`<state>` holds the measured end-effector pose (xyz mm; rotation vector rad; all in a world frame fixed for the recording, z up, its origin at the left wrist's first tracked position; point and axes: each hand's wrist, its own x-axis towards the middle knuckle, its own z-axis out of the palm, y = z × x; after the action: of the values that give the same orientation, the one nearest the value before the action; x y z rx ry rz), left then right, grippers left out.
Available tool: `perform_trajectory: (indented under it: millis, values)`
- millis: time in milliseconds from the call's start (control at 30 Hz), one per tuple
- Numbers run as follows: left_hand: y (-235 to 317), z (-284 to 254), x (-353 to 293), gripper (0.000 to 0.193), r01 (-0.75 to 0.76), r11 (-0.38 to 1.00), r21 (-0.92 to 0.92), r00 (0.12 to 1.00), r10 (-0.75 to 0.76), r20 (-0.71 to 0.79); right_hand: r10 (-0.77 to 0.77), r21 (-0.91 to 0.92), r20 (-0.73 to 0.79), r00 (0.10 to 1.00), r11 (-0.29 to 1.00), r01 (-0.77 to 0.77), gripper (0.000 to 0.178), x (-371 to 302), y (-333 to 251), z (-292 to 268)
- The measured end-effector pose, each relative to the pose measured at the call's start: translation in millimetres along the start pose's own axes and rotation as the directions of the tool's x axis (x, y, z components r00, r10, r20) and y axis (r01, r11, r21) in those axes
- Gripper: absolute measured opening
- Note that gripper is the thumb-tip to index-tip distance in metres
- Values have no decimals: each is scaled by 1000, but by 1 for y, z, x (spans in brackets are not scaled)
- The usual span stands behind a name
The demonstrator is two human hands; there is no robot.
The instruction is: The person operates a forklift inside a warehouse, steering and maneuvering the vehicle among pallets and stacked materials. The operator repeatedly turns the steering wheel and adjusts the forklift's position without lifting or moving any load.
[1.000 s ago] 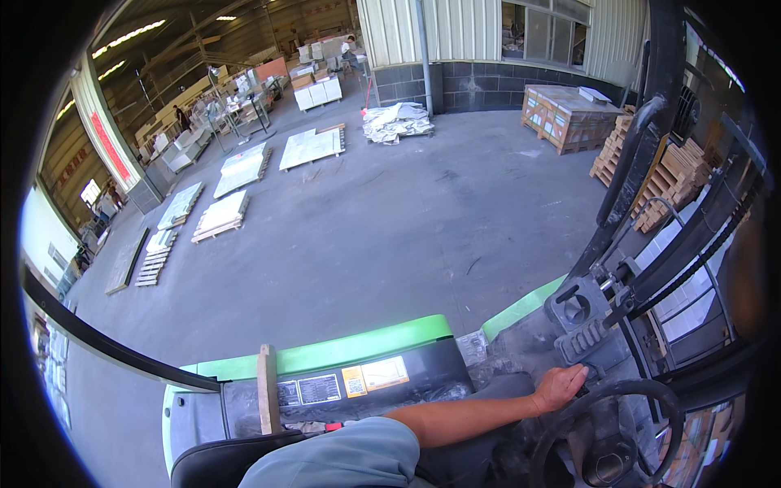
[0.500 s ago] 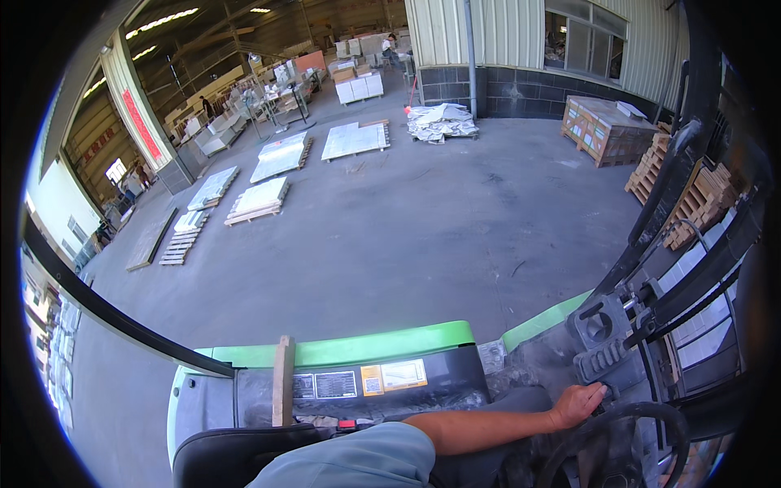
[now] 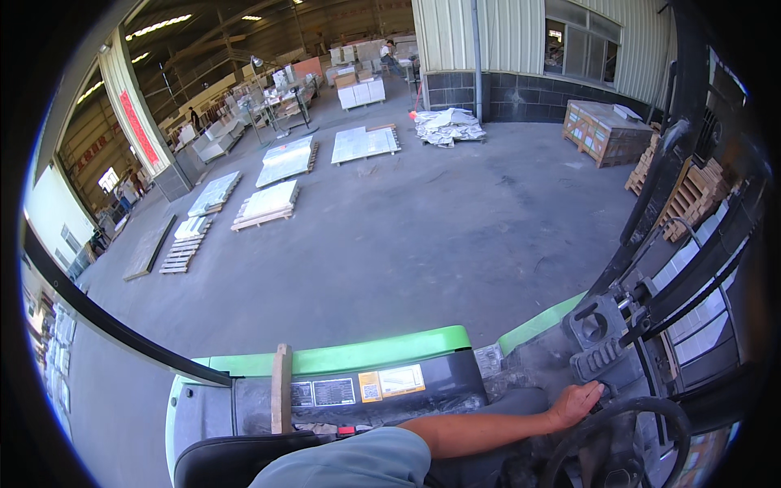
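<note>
The left hand (image 3: pixel 576 404) reaches over to a small dark lever (image 3: pixel 606 392), which sits just beside the rim of the steering wheel (image 3: pixel 623 472); its fingers are drawn together there, but whether the grip is clamped around the lever I cannot tell, since the fingers hide the contact (the right hand is out of view altogether). The likeliest trouble, I judge, is an accidental nudge: with the forearm (image 3: pixel 488 435) stretched so near the wheel, a slip of the fingers or a caught wrist could shift the lever or turn the rim. The wooden bar (image 3: pixel 281 390) resting across the green-edged side cover (image 3: pixel 447 378) might slide if jolted, and careless steering could threaten the low pallets of pale slabs (image 3: pixel 366 144) or the wooden crate (image 3: pixel 604 134) standing on the grey floor (image 3: pixel 390 252). As for looks, the lever shows only as a stubby dark piece by the fingertips, while the wheel is black and round, its lower part cut off by the view's edge.
</note>
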<state>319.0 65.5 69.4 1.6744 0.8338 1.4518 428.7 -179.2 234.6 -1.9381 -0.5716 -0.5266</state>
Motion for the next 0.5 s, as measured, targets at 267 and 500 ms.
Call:
perform_trajectory:
  millis: [267, 500]
  values:
    - [-10, -52, -35, 15, -17, 994, 105, 1000, 18, -9, -6, -158, 75, 997, 987, 17, 42, -46, -16, -23]
    - [-3, -72, -68, 13, -121, 973, 196, 992, 115, 42, -130, -10, 12, 991, 991, 130, 36, -81, -1, -50]
